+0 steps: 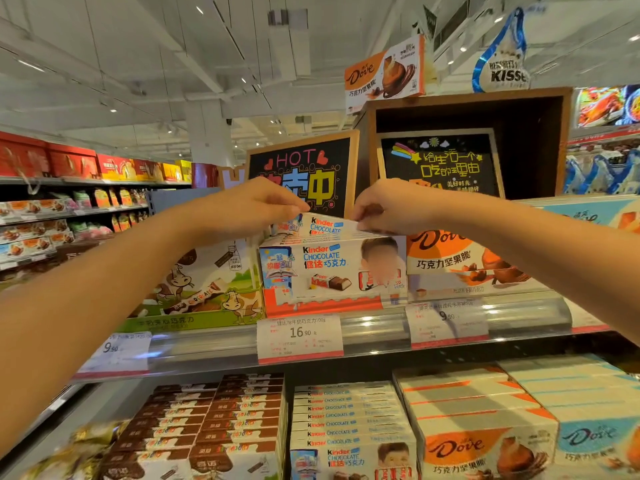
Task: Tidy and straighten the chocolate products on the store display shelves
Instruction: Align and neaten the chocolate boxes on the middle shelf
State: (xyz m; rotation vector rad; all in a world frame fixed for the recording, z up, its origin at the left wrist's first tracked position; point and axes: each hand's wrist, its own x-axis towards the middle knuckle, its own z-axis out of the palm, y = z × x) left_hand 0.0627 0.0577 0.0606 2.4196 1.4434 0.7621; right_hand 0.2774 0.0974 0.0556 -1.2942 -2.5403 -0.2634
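Both hands reach up to the upper shelf (374, 329) and meet over 1 flat chocolate box (325, 226). The left hand (258, 202) has its fingers curled, and the fingertips pinch the box's left end. The right hand (379, 207) is curled the same way, its thumb and fingertips pinching the box's right end. The box is white with red and blue lettering on its long narrow side; it is held level, lengthwise, just above the stack of matching boxes (332, 271) that stands at the middle of the shelf's front edge. Whether it touches the stack's top I cannot tell.

The front box of that stack faces outward, upright and square to the edge. Touching its left side is a green carton with cartoon cows (201, 292); to its right are orange chocolate boxes (460, 258). A price tag reading 16.90 (299, 337) hangs on the shelf rail right under the stack. On the lower shelf, rows of brown boxes (211, 420), white boxes (346, 417) and orange boxes (474, 420) lie flat in side-by-side stacks.
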